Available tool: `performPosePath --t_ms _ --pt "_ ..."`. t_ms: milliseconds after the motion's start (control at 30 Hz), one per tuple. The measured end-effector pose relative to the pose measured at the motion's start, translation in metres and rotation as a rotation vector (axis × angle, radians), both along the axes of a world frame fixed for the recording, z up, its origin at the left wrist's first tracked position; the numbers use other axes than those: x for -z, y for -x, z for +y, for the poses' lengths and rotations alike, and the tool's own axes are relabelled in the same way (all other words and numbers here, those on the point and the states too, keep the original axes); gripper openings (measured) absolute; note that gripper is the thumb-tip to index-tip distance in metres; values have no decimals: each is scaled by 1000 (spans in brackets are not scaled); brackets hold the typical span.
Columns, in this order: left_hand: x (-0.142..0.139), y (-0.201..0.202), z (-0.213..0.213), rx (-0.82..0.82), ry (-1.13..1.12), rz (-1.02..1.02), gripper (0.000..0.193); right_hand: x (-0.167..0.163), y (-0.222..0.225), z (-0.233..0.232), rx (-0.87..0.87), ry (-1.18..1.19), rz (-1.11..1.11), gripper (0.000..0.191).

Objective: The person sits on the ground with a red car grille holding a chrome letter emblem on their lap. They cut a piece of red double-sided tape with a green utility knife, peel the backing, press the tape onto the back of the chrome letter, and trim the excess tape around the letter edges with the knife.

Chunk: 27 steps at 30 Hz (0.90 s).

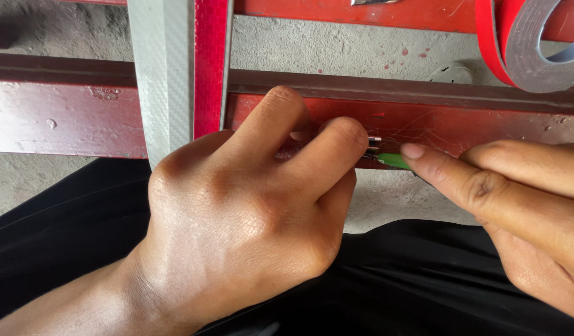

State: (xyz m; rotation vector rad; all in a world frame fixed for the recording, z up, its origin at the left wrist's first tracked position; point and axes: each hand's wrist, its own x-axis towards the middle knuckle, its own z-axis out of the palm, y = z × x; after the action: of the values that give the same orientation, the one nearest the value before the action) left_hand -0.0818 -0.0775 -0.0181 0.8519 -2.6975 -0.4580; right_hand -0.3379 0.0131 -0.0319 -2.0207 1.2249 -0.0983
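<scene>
Head view: left hand [249, 205] presses its fingertips [349, 134] on the red metal bar [63, 118], just right of a strip of silver and red tape [181, 68] laid across it. Right hand [517, 205] pinches a small cutter with a green body [393, 160], metal tip touching the bar's lower edge beside the left fingers. A tape roll [523, 50] lies top right on the concrete floor [337, 50].

Progress, judged: strip already stuck on; the cut along the bar's edge looks not yet finished.
</scene>
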Motion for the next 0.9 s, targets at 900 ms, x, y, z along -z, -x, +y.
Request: performPosePath --t_ms 900 --pt "-5 6 -1 18 24 -26 8 6 9 32 231 34 38 62"
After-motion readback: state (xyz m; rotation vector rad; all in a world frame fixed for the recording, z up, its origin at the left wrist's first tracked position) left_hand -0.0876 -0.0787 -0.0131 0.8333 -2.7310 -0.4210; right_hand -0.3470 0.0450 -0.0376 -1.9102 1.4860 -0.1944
